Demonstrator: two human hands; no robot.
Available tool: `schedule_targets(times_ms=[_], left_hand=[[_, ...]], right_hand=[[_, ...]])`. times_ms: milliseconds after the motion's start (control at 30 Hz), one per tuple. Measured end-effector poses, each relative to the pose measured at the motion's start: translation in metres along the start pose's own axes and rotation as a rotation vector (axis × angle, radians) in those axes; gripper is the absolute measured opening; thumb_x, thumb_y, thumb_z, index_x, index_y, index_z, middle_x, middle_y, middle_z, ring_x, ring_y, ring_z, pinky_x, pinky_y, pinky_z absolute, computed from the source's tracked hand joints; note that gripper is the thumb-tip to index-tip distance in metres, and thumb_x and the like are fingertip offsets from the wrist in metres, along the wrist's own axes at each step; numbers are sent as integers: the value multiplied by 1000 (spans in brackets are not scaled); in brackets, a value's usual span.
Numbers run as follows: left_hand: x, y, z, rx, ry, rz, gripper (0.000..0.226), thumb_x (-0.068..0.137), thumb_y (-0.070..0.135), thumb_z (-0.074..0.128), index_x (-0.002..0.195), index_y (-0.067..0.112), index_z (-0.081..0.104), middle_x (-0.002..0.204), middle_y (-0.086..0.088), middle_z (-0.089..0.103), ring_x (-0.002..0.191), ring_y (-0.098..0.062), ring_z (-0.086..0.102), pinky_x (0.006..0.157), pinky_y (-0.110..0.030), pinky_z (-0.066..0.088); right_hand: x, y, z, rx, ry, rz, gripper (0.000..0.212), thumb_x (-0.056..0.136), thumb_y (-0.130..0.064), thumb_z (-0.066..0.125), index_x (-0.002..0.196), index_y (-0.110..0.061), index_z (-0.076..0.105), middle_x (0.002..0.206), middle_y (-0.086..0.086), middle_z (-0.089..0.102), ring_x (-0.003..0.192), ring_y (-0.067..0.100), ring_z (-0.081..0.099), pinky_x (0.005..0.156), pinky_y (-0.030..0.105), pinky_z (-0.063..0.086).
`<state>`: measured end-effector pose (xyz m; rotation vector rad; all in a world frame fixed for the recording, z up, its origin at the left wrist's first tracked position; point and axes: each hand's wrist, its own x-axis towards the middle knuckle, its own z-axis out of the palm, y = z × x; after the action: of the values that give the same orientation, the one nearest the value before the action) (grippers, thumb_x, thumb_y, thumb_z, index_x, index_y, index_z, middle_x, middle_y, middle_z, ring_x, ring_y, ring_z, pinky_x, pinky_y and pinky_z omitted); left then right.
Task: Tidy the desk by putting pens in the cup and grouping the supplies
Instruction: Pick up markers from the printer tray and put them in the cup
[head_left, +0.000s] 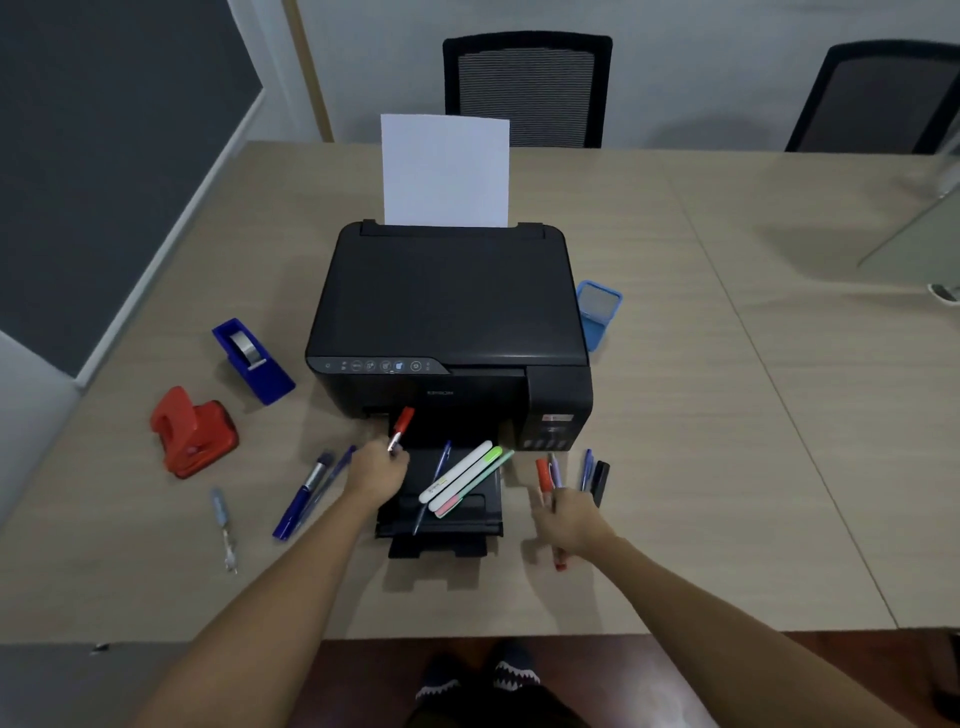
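Red-capped pen (400, 428) is pinched in left hand (375, 474) at printer (448, 332) front. Several pens (549, 475) are clasped in right hand (570, 522). Blue mesh cup (598, 312) sits beside printer.

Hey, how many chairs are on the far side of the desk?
2. One chair stands behind the sheet of paper in the printer; the other chair is at the far right. Their lower parts are hidden by the desk.

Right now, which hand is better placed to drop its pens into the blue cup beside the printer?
Right. The right hand already grips several pens and lies on the same side as the blue cup, which stands at the printer's right. The left hand, holding a red pen, would probably have to cross the printer.
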<state>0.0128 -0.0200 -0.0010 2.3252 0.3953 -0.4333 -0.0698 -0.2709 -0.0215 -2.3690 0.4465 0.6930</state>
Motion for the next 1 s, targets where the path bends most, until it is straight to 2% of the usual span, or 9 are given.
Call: schedule_targets(times_ms=[100, 200, 267, 333, 467, 633, 767, 867, 1000], left_hand=[[0, 9, 8, -94, -67, -16, 18, 82, 28, 67, 75, 13, 59, 77, -6, 62, 78, -26, 60, 68, -32, 45], [6, 12, 14, -77, -71, -33, 24, 76, 33, 73, 64, 19, 58, 78, -6, 65, 82, -27, 63, 71, -33, 48], [11, 13, 16, -58, -85, -18, 28, 73, 30, 76, 59, 21, 54, 75, -6, 63, 81, -27, 63, 72, -33, 49], [14, 12, 17, -21, -121, 9, 27, 71, 26, 78, 60, 19, 55, 74, -5, 63, 76, -24, 61, 68, -31, 46], [18, 6, 18, 60, -129, 58, 25, 70, 24, 78, 64, 18, 54, 73, -2, 62, 71, -20, 59, 65, -28, 46], [18, 5, 17, 245, -127, 197, 13, 73, 18, 68, 75, 14, 56, 75, -4, 62, 73, -24, 64, 63, -33, 51], [19, 3, 17, 406, -136, 260, 11, 82, 19, 60, 85, 8, 60, 90, -13, 67, 80, -29, 67, 65, -36, 53], [20, 1, 14, 554, -172, 323, 19, 82, 20, 61, 95, 6, 62, 102, -12, 65, 87, -28, 65, 65, -34, 49], [23, 0, 8, 611, -240, 299, 28, 88, 22, 55, 106, 1, 59, 111, -17, 63, 97, -31, 63, 74, -36, 50]], right_hand=[[3, -18, 9, 162, 44, 28, 37, 95, -32, 49, 62, -16, 47, 61, 1, 51, 52, 12, 51, 50, 18, 42], [9, -35, 24, 407, 88, 124, 37, 94, -39, 47, 69, -13, 53, 67, 8, 58, 55, 18, 53, 58, 35, 50], [14, -44, 33, 558, 107, 209, 33, 96, -38, 44, 78, -12, 56, 69, 8, 58, 52, 18, 51, 53, 35, 48], [18, -53, 37, 688, 146, 270, 30, 96, -38, 46, 84, -13, 57, 66, 5, 52, 52, 16, 47, 52, 31, 43], [27, -64, 39, 764, 239, 341, 30, 90, -38, 55, 72, -15, 52, 59, 2, 47, 50, 17, 44, 51, 28, 39], [31, -65, 41, 754, 258, 377, 23, 86, -33, 64, 85, -10, 58, 62, 1, 50, 52, 14, 48, 52, 27, 43], [32, -67, 42, 791, 299, 401, 25, 84, -29, 64, 94, -6, 62, 63, 2, 50, 52, 15, 48, 53, 28, 43], [28, -68, 39, 802, 272, 410, 20, 85, -27, 65, 87, -8, 57, 63, 2, 49, 51, 13, 46, 49, 26, 39], [26, -72, 33, 867, 305, 445, 23, 86, -26, 61, 71, -12, 51, 62, 3, 46, 52, 14, 44, 50, 27, 38]])
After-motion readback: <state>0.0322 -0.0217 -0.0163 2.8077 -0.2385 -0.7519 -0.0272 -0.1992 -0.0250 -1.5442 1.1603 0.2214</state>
